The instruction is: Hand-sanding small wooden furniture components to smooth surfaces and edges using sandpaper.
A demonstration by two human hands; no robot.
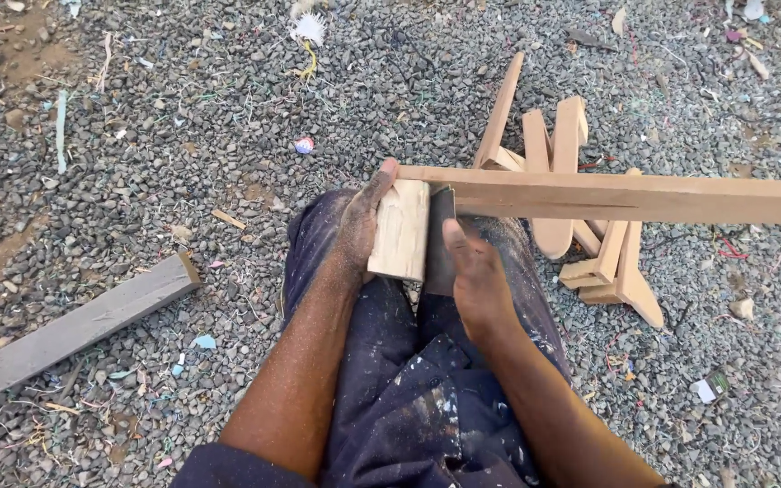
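Lap: our left hand (361, 226) grips a pale wood block (399, 229); our right hand (474, 276) pinches dark sandpaper (440, 239).
Batten: the long wooden strip (625, 195) runs rightward from both hands, frame centre to right edge.

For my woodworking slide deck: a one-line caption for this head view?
Left hand holding a pale wood block against a long wooden strip, right hand beside it, above gravel.
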